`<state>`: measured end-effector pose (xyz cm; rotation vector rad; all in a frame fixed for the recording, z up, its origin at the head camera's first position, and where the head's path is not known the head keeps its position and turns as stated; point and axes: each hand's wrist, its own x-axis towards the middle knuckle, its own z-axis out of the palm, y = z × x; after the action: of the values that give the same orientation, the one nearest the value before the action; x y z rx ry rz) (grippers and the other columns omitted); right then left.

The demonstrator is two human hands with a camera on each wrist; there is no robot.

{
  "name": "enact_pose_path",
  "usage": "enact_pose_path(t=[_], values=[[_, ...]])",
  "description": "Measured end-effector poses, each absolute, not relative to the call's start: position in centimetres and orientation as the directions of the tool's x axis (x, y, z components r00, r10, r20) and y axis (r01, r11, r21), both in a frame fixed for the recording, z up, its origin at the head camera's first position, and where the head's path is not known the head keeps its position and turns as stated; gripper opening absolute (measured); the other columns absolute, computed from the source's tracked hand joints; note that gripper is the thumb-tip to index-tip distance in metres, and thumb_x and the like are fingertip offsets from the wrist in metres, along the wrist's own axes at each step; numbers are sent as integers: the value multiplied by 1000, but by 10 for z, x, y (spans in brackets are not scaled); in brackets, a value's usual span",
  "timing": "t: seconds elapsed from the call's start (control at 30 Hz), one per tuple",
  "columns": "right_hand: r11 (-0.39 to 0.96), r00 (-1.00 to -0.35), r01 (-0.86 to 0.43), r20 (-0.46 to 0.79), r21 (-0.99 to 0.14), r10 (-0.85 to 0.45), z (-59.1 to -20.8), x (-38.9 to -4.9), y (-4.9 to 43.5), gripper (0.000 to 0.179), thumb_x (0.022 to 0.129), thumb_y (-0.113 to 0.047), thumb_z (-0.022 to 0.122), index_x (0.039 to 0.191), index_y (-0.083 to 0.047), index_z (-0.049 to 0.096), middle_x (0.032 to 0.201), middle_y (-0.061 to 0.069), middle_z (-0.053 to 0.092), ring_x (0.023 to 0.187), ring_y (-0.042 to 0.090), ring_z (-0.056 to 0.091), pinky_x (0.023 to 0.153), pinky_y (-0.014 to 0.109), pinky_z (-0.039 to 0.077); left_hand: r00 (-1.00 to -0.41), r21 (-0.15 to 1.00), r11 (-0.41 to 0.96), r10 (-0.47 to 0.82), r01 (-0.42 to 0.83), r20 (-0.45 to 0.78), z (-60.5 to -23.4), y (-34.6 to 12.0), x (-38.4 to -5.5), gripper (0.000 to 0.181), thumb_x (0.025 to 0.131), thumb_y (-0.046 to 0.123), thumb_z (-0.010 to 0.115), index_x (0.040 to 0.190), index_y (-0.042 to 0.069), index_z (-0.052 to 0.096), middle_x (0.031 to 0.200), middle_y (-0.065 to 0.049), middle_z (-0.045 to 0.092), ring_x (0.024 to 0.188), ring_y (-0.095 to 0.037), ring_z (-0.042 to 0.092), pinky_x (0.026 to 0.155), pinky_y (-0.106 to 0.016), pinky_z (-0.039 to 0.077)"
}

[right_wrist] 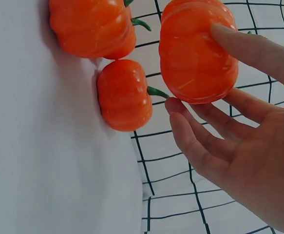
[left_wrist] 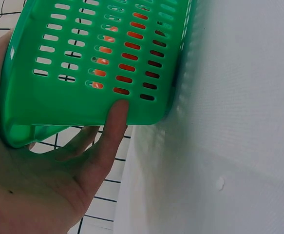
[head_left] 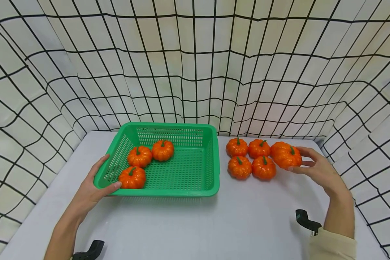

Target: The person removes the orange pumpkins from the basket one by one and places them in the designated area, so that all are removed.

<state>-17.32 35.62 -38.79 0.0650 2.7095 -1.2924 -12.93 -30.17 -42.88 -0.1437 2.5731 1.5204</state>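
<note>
My left hand (head_left: 92, 186) grips the green plastic basket (head_left: 169, 193) by its front left corner, thumb over the rim. In the left wrist view, fingers (left_wrist: 115, 122) lie against the slotted outer wall. Three small orange toy pumpkins (head_left: 163, 150) sit in the basket's left half. At the right, my right hand (head_left: 321, 171) pinches an orange pumpkin (head_left: 286, 156) between thumb and fingers. This held pumpkin (right_wrist: 198, 53) is raised off the table in the right wrist view. Several more pumpkins (head_left: 239, 167) stand in two rows just left of it, stems up.
A white table (head_left: 247, 216) lies under everything. Black netting (head_left: 195, 52) over white walls closes off the back and both sides. Black wrist mounts (head_left: 307, 221) stick out by both forearms.
</note>
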Motion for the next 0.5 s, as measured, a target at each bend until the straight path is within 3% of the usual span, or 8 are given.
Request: enact_pose_path(t=[0.5], values=[[687, -968, 186, -250, -703, 7, -403, -173, 378, 89, 94, -34, 77, 164, -6, 28, 166, 29, 31, 141, 52, 43, 102, 75, 38, -984, 861, 482, -7, -161, -180, -430, -303, -130, 96, 100, 37, 68, 164, 50, -2, 175, -23, -1, 146, -52, 25, 107, -65, 35]])
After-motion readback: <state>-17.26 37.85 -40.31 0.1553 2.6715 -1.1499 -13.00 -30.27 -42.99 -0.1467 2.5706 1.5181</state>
